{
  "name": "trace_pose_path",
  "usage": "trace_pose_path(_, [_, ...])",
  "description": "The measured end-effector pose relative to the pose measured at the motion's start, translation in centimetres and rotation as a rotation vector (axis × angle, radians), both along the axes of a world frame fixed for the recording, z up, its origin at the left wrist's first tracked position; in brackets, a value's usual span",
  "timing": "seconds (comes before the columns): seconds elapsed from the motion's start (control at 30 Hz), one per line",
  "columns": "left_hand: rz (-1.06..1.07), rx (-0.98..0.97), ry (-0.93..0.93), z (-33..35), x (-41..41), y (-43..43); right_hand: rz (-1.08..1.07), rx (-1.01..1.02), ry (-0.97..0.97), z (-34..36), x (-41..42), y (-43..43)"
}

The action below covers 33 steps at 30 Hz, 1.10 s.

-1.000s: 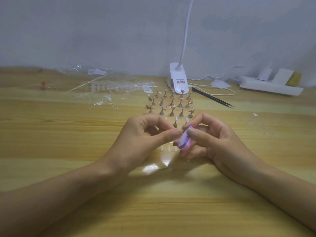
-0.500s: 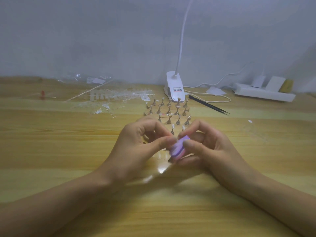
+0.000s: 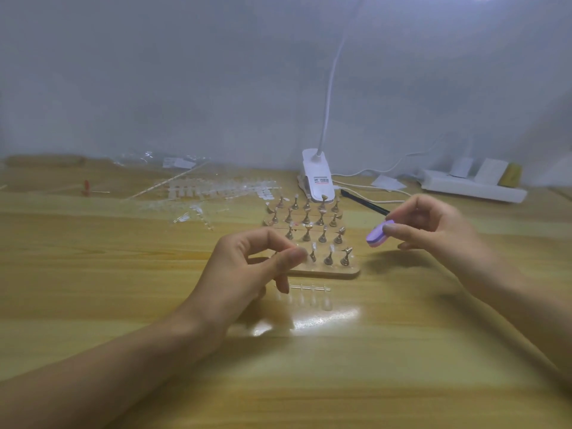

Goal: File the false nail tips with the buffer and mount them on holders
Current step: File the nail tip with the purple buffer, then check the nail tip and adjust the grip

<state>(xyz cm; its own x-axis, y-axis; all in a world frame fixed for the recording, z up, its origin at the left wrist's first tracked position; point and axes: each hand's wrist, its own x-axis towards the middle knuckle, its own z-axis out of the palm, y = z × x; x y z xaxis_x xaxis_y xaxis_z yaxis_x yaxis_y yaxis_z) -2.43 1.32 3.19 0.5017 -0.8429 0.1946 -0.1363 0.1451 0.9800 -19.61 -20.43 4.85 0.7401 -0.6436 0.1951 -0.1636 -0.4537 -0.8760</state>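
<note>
My left hand (image 3: 253, 267) pinches thumb and forefinger together over the front left corner of the wooden holder board (image 3: 328, 273); a clear false nail tip seems to sit in the pinch, too faint to make out. Several small metal holders (image 3: 323, 235) stand in rows on the board, and two in the front row carry clear tips (image 3: 330, 250). My right hand (image 3: 433, 230) is off to the right of the board, above the table, gripping the purple buffer (image 3: 376, 237). A short strip of clear nail tips (image 3: 306, 294) lies just in front of the board.
A white clip lamp (image 3: 317, 181) stands behind the board, with black tweezers (image 3: 362, 204) to its right. A pile of clear tip strips and plastic wrap (image 3: 216, 191) lies at the back left. A white power strip (image 3: 470, 188) sits at the back right.
My hands have come apart. The right hand carried the buffer up and to the right, away from the tip. The left hand's pinch moved to the board's front row.
</note>
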Motion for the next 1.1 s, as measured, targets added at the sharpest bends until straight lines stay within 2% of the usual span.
trace_pose_path(0.1, [-0.005,0.007,0.010,0.1,0.0,0.0,0.003,-0.037,0.119,-0.5,-0.3,-1.2])
trace_pose_path(0.2, [-0.041,0.022,-0.007,0.2,-0.1,0.0,-0.105,-0.376,0.306,0.2,-0.4,-1.1])
trace_pose_path(0.23, [-0.061,0.035,-0.015,0.2,-0.1,0.0,-0.097,-0.521,0.259,0.8,-0.3,-0.4])
trace_pose_path(0.3, [-0.114,0.060,-0.025,0.1,-0.2,-0.1,0.097,-0.655,0.042,2.2,-0.1,2.4])
trace_pose_path(0.37, [-0.190,0.070,-0.025,0.1,-0.4,-0.1,0.327,-0.630,-0.036,2.6,0.0,5.7])
trace_pose_path(0.43, [-0.280,0.071,-0.060,-0.1,-0.6,-0.1,0.405,-0.673,0.017,2.1,0.2,8.1])
trace_pose_path(0.53, [-0.382,0.099,-0.085,-0.2,-0.9,0.0,0.366,-0.706,0.037,1.0,0.1,9.3])
trace_pose_path(0.7, [-0.419,0.145,-0.011,-0.1,-0.7,-0.1,0.331,-0.697,-0.001,0.6,-0.1,9.6])
trace_pose_path(0.97, [-0.322,0.069,-0.011,0.2,-1.1,-0.2,0.279,-0.635,-0.048,1.1,-0.1,10.2])
trace_pose_path(1.1, [-0.333,0.042,-0.063,0.8,-1.2,-0.7,0.213,-0.678,-0.051,1.7,-0.3,10.0])
